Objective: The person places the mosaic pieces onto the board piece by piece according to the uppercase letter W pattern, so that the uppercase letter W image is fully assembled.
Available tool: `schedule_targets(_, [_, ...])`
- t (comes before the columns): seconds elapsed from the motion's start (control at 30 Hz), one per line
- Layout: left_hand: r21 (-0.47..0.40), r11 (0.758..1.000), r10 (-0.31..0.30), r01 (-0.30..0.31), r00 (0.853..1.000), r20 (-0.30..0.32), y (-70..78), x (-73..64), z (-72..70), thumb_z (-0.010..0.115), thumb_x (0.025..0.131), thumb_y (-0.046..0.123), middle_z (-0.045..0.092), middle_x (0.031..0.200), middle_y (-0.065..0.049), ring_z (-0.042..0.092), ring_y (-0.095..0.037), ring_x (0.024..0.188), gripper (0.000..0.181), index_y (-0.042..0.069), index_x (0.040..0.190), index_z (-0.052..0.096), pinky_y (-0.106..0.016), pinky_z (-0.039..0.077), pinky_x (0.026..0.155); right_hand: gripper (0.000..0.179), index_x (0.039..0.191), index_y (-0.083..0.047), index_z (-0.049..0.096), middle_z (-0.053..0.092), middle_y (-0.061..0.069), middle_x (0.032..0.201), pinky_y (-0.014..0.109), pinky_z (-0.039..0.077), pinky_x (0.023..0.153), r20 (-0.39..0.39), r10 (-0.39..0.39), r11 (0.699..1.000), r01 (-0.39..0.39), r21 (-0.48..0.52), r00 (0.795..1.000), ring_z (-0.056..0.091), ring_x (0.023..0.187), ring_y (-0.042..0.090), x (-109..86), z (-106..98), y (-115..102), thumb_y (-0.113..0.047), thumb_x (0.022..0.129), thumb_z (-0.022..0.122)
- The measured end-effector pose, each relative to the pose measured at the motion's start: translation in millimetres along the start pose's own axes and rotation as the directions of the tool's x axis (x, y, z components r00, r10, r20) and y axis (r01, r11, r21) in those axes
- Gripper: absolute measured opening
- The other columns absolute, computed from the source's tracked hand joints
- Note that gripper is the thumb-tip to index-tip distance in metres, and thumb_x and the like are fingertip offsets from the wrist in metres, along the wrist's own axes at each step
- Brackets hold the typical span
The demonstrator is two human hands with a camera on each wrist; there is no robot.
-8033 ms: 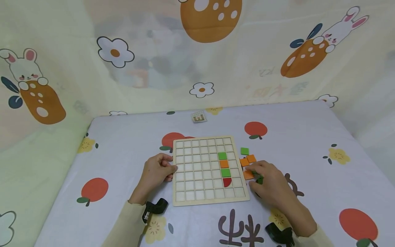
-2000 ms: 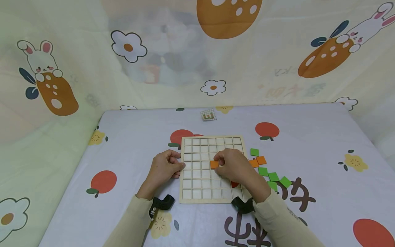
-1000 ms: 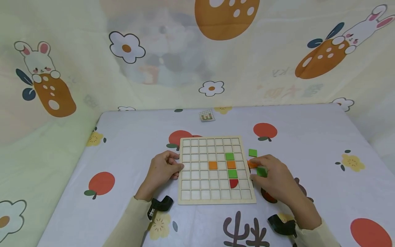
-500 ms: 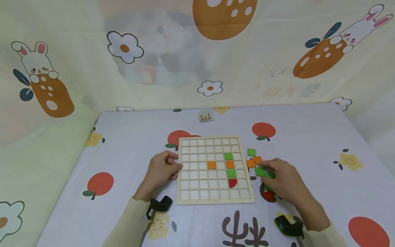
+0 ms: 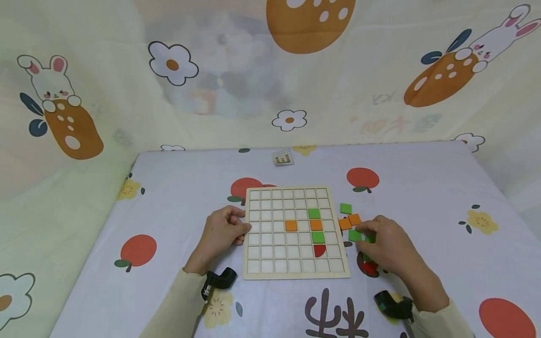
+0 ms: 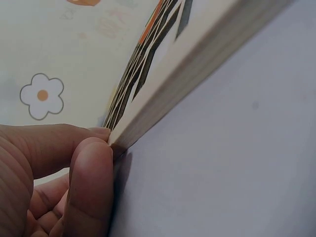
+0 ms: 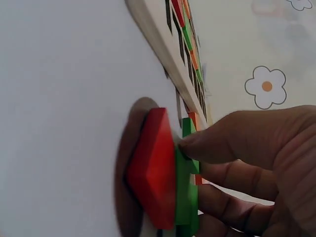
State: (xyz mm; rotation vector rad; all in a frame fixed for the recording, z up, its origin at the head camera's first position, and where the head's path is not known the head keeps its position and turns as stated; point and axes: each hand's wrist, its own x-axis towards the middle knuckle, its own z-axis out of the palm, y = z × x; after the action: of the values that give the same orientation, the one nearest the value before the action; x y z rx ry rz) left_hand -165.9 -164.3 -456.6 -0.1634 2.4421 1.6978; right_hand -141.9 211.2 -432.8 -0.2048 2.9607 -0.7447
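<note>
A square wooden grid board (image 5: 270, 252) lies on the table. In its cells sit an orange tile (image 5: 291, 226) and, to the right, a column: green tile (image 5: 314, 213), orange tile (image 5: 316, 225), green tile (image 5: 318, 237) and red round-cornered piece (image 5: 320, 251). My left hand (image 5: 221, 230) holds the board's left edge with thumb and forefinger. Right of the board, my right hand (image 5: 386, 241) pinches a green tile (image 5: 370, 239) among loose pieces. Its thumb touches green in the right wrist view, close to a red piece (image 7: 153, 170). The fingers partly hide the pile.
Loose orange tiles (image 5: 354, 219) and a green tile (image 5: 345, 208) lie between board and right hand. A small gridded pattern card (image 5: 282, 157) is at the table's back. A patterned cloth (image 5: 224, 70) hangs behind it.
Since two seconds ago, my right hand has let go of the orange tile on the board and moved right to the loose green tiles. My left hand stays at the board's edge.
</note>
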Motion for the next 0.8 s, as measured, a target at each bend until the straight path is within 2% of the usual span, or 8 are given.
schedule_targets(0.3, [0.013, 1.0, 0.0, 0.0, 1.0, -0.003, -0.4, 0.6, 0.1, 0.081, 0.089, 0.003, 0.064, 0.077, -0.009, 0.062, -0.015, 0.053, 0.027, 0.0, 0.112, 0.066, -0.024, 0.057, 0.052, 0.029, 0.104, 0.0, 0.076, 0.066, 0.005, 0.088, 0.031, 0.051, 0.063, 0.021, 0.002, 0.998, -0.003, 0.056, 1.0, 0.057, 0.082, 0.023, 2.0, 1.2, -5.1, -0.011, 0.078, 0.083])
schedule_targets(0.47, [0.013, 1.0, 0.002, -0.002, 1.0, -0.003, 0.0, 0.2, 0.5, 0.081, 0.09, 0.003, 0.063, 0.077, -0.009, 0.062, -0.015, 0.054, 0.027, 0.0, 0.112, 0.067, -0.024, 0.058, 0.052, 0.019, 0.101, -0.005, 0.075, 0.067, 0.002, 0.085, 0.028, 0.05, 0.056, 0.009, 0.025, 0.994, -0.026, 0.108, 1.0, 0.057, 0.081, 0.022, 1.7, 3.5, -8.1, -0.009, 0.083, 0.08])
schedule_targets(0.63, [0.01, 1.0, -0.001, 0.001, 1.0, -0.004, 0.2, 0.1, 0.8, 0.081, 0.089, 0.003, 0.063, 0.077, -0.009, 0.062, -0.015, 0.054, 0.027, 0.001, 0.112, 0.067, -0.025, 0.058, 0.052, 0.016, 0.103, -0.005, 0.075, 0.069, 0.002, 0.086, 0.026, 0.053, 0.06, 0.003, 0.038, 0.985, -0.038, 0.167, 0.999, 0.061, 0.081, 0.02, 0.7, 4.3, -7.2, -0.009, 0.088, 0.078])
schedule_targets(0.8, [0.012, 1.0, -0.009, 0.009, 1.0, -0.006, -0.1, 0.7, 0.8, 0.081, 0.089, 0.003, 0.063, 0.077, -0.009, 0.062, -0.015, 0.054, 0.027, 0.001, 0.113, 0.067, -0.025, 0.058, 0.053, 0.016, 0.106, -0.005, 0.076, 0.071, 0.002, 0.087, 0.024, 0.053, 0.062, -0.031, 0.024, 0.975, -0.016, 0.222, 0.999, 0.063, 0.079, 0.019, -0.6, 5.8, -5.0, -0.008, 0.091, 0.076])
